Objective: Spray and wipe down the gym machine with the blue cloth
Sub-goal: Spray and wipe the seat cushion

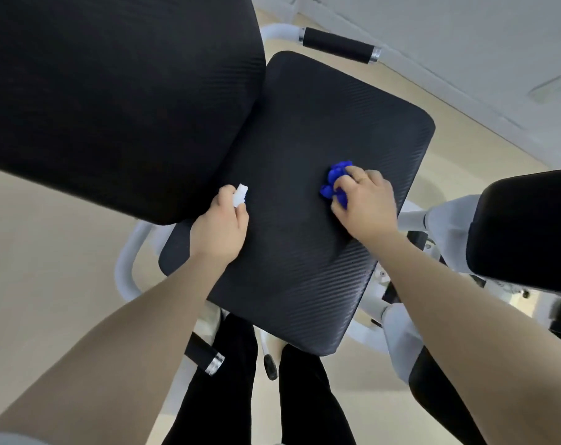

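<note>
The gym machine's black seat pad (292, 130) fills the middle of the head view, with its black back pad (112, 91) rising at the upper left. My right hand (366, 203) grips a bunched blue cloth (335, 175) and presses it onto the seat's right half. My left hand (221, 226) hovers over the seat's left edge and holds a small white spray bottle (240, 194); only its white top shows above my fingers.
White frame tubes carry black foam handles at the top (337, 44) and the lower left (203, 356). Another black pad (526, 232) stands at the right. My legs in black trousers (308, 403) are below the seat. Pale floor and a white wall surround the machine.
</note>
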A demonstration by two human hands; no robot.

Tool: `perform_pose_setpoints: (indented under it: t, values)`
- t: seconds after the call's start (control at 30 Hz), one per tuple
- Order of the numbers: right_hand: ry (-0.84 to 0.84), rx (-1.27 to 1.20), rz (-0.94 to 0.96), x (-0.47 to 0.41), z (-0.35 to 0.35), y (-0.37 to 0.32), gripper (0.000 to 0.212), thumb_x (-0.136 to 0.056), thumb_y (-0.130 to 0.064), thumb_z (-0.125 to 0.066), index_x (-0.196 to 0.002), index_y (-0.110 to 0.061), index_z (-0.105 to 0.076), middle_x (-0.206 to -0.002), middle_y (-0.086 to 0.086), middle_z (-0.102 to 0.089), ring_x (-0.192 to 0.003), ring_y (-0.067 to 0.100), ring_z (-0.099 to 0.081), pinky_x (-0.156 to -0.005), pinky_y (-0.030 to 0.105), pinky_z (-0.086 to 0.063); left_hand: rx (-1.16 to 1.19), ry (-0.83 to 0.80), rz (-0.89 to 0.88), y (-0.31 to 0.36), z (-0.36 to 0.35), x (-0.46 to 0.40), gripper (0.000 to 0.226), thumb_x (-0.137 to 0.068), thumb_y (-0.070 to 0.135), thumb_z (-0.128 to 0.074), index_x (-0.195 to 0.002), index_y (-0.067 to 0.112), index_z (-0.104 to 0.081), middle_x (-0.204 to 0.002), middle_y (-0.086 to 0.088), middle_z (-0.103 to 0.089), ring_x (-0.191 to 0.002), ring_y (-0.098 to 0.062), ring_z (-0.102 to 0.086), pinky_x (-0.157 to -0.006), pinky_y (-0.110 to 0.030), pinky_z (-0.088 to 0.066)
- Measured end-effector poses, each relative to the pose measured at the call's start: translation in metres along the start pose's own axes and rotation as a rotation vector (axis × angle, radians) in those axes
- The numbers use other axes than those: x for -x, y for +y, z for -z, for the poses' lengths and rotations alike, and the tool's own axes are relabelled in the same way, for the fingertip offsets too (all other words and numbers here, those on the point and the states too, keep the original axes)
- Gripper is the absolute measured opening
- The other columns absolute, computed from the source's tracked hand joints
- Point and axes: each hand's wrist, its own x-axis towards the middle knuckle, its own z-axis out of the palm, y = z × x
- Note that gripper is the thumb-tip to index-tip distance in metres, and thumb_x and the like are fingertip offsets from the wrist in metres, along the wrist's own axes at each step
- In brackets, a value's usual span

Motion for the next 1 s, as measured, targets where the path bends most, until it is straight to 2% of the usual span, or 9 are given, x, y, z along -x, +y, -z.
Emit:
perform_pose_setpoints:
  t: [0.1,0.23,0.33,0.43,0.5,0.57,0.67,0.87,1.0]
  values:
    - [-0.008,0.024,-0.041,0.009,-0.001,0.009,0.019,-0.075,-0.021,-0.065,-0.089,-0.008,-0.067,-0.109,0.01,-0.063,-0.091,0.038,-0.054,-0.071,0.039,-0.042,-0.086,0.022,0.005,0.005,-0.004,-0.009,0.03,-0.097,0.025,-0.036,-0.118,0.004,-0.041,-0.096,-0.015,-0.061,-0.068,-0.033,-0.053,-0.056,-0.037,-0.036]
    - [-0.06,-0.08,0.261,0.066,-0.015,-0.033,0.022,-0.069,-0.031,-0.052,-0.076,-0.016,-0.065,-0.1,0.003,-0.066,-0.078,0.03,-0.058,-0.064,0.033,-0.044,-0.031,0.102,0.113,0.013,-0.009,0.002,0.029,-0.098,0.024,-0.036,-0.117,0.002,-0.04,-0.1,-0.018,-0.06,-0.072,-0.035,-0.055,-0.057,-0.037,-0.035]
    - [-0.097,-0.028,0.504,0.068,-0.012,-0.019,0.019,-0.065,-0.032,-0.06,-0.078,-0.019,-0.065,-0.099,0.0,-0.066,-0.083,0.028,-0.06,-0.067,0.031,-0.045,0.069,0.089,0.16,0.019,-0.008,0.013,0.032,-0.098,0.023,-0.035,-0.123,0.003,-0.037,-0.108,-0.019,-0.058,-0.079,-0.036,-0.055,-0.063,-0.039,-0.035]
    - [0.081,0.043,0.268,0.023,0.0,0.027,0.02,-0.071,-0.029,-0.056,-0.081,-0.015,-0.066,-0.099,0.004,-0.066,-0.087,0.033,-0.058,-0.066,0.035,-0.043,0.075,0.003,0.054,0.019,-0.01,0.027,0.037,-0.098,0.025,-0.035,-0.134,0.015,-0.032,-0.108,-0.014,-0.059,-0.073,-0.03,-0.053,-0.066,-0.038,-0.038]
    - [0.078,0.017,0.05,0.007,0.003,0.049,0.02,-0.077,-0.024,-0.059,-0.09,-0.01,-0.066,-0.104,0.008,-0.063,-0.093,0.036,-0.053,-0.07,0.038,-0.039,0.036,-0.001,-0.03,0.018,-0.016,0.041,0.045,-0.098,0.024,-0.034,-0.142,0.028,-0.026,-0.113,-0.008,-0.056,-0.075,-0.032,-0.056,-0.07,-0.041,-0.044]
    - [0.111,0.01,0.052,0.012,-0.002,0.047,0.019,-0.075,-0.022,-0.063,-0.087,-0.008,-0.066,-0.098,0.009,-0.063,-0.088,0.036,-0.052,-0.067,0.037,-0.036,-0.024,0.038,-0.069,0.02,-0.026,0.055,0.047,-0.098,0.023,-0.033,-0.144,0.033,-0.028,-0.105,-0.006,-0.053,-0.069,-0.034,-0.055,-0.068,-0.044,-0.047]
    - [0.121,-0.003,0.224,0.052,-0.009,0.015,0.019,-0.062,-0.028,-0.07,-0.073,-0.014,-0.065,-0.083,0.004,-0.062,-0.073,0.03,-0.055,-0.058,0.031,-0.038,-0.011,0.083,-0.009,0.024,-0.033,0.074,0.043,-0.098,0.023,-0.035,-0.14,0.03,-0.037,-0.096,-0.008,-0.054,-0.07,-0.037,-0.056,-0.067,-0.046,-0.048]
    - [-0.144,0.043,0.773,0.1,-0.009,-0.01,0.025,-0.057,-0.035,-0.075,-0.076,-0.021,-0.067,-0.094,-0.002,-0.066,-0.076,0.025,-0.059,-0.062,0.028,-0.044,-0.291,-0.141,-0.06,0.028,-0.016,0.099,0.045,-0.099,0.029,-0.034,-0.143,0.033,-0.028,-0.102,-0.007,-0.052,-0.066,-0.032,-0.054,-0.06,-0.037,-0.047]
    - [-0.041,0.03,0.275,0.04,0.006,0.016,0.02,-0.072,-0.027,-0.068,-0.087,-0.015,-0.066,-0.103,0.004,-0.063,-0.087,0.034,-0.056,-0.065,0.034,-0.041,-0.435,-0.157,-0.124,0.016,-0.004,0.107,0.045,-0.098,0.033,-0.037,-0.143,0.029,-0.03,-0.102,-0.008,-0.05,-0.055,-0.027,-0.041,-0.048,-0.028,-0.03]
